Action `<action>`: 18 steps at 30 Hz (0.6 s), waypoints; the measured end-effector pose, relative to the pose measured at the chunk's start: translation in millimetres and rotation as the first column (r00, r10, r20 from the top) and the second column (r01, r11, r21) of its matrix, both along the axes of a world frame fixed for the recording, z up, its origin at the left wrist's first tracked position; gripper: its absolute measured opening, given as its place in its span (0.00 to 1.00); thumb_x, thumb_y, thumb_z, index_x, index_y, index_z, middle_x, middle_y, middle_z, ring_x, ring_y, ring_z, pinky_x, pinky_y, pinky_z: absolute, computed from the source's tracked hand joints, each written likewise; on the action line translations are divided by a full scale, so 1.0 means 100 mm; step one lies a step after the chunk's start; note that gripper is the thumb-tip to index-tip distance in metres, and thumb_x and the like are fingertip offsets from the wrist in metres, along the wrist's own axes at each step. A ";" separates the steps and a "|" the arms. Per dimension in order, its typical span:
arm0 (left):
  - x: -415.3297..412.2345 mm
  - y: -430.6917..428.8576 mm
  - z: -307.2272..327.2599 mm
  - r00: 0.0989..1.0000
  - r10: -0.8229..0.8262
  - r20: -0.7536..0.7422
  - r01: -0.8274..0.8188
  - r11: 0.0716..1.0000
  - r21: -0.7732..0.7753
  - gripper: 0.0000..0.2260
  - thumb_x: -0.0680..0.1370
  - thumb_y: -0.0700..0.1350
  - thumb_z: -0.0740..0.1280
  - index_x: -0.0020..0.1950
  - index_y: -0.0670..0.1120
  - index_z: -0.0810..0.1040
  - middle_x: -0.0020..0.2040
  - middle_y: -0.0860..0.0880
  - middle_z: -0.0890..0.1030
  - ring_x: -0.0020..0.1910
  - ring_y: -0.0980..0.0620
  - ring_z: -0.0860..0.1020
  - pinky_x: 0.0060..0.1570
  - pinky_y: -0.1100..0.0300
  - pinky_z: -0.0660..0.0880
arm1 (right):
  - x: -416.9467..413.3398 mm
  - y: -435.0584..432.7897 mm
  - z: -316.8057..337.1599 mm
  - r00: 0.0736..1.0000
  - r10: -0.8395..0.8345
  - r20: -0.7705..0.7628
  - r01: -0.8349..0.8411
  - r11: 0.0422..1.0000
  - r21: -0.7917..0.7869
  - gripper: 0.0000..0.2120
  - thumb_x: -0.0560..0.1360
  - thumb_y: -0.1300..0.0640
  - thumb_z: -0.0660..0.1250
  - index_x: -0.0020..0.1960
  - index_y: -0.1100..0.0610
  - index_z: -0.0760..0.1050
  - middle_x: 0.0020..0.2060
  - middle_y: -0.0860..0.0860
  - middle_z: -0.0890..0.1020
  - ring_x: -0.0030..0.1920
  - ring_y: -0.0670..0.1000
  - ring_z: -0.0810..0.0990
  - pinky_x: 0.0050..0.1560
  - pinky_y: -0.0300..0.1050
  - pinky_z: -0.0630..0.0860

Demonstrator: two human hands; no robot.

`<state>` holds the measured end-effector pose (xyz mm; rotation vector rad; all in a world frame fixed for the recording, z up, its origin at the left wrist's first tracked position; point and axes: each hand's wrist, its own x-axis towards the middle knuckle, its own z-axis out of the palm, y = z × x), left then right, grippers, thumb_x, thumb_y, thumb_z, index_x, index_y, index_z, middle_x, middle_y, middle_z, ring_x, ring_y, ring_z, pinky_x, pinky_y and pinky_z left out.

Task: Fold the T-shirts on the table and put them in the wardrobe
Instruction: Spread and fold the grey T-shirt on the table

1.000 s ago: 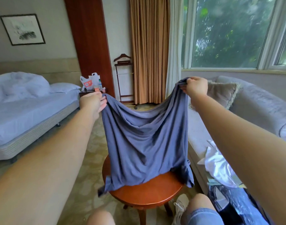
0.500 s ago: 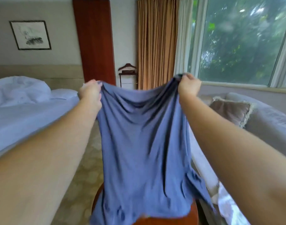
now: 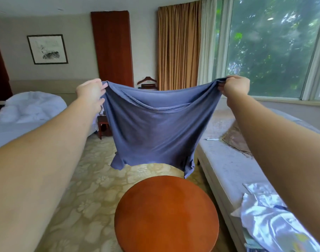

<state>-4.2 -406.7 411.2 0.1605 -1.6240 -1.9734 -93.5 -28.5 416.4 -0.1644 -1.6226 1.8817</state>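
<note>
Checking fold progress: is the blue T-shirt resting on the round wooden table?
No, the T-shirt hangs in the air, gripped at its top corners by the left hand and right hand; none lies on the table.

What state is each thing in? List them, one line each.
T-shirt, unfolded, held up in the air, spread between both hands.
Left hand, grips one top corner of the T-shirt.
Right hand, grips the other top corner.
Table, upright, T-shirt not lying on it.
Curtain, drawn back from the window.
Duvet, rumpled on the bed.
</note>
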 end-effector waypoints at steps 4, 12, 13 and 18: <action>0.01 0.00 -0.13 0.996 -0.063 0.068 0.067 0.996 -0.063 0.14 0.84 0.38 0.49 0.50 0.49 0.71 0.62 0.46 0.78 0.69 0.49 0.71 0.56 0.59 0.68 | 0.15 0.06 -0.11 0.998 0.029 0.049 -0.027 0.999 -0.038 0.17 0.77 0.70 0.57 0.35 0.57 0.77 0.26 0.57 0.81 0.31 0.57 0.82 0.41 0.51 0.83; -0.60 0.08 -1.00 0.962 -0.067 0.264 0.119 0.976 -0.184 0.14 0.84 0.39 0.57 0.69 0.43 0.72 0.65 0.40 0.77 0.66 0.45 0.75 0.57 0.57 0.71 | -0.21 -0.12 -0.94 0.918 0.274 0.286 -0.277 0.960 -0.032 0.14 0.83 0.66 0.50 0.53 0.68 0.73 0.38 0.64 0.82 0.38 0.55 0.84 0.42 0.42 0.81; -0.73 0.07 -1.16 0.956 -0.067 0.287 0.122 0.976 -0.178 0.14 0.83 0.38 0.57 0.69 0.42 0.72 0.64 0.40 0.78 0.66 0.45 0.75 0.56 0.56 0.72 | -0.34 -0.15 -1.09 0.908 0.257 0.331 -0.270 0.963 -0.006 0.13 0.83 0.66 0.51 0.53 0.68 0.74 0.32 0.61 0.83 0.33 0.51 0.85 0.38 0.39 0.80; -1.40 0.07 -1.72 0.949 -0.007 0.316 0.049 0.991 -0.125 0.13 0.83 0.36 0.59 0.65 0.40 0.76 0.57 0.43 0.79 0.60 0.47 0.78 0.50 0.58 0.74 | -0.94 -0.44 -1.67 0.913 0.231 0.338 -0.282 0.953 0.113 0.12 0.81 0.68 0.57 0.59 0.67 0.77 0.45 0.60 0.83 0.35 0.47 0.83 0.41 0.36 0.80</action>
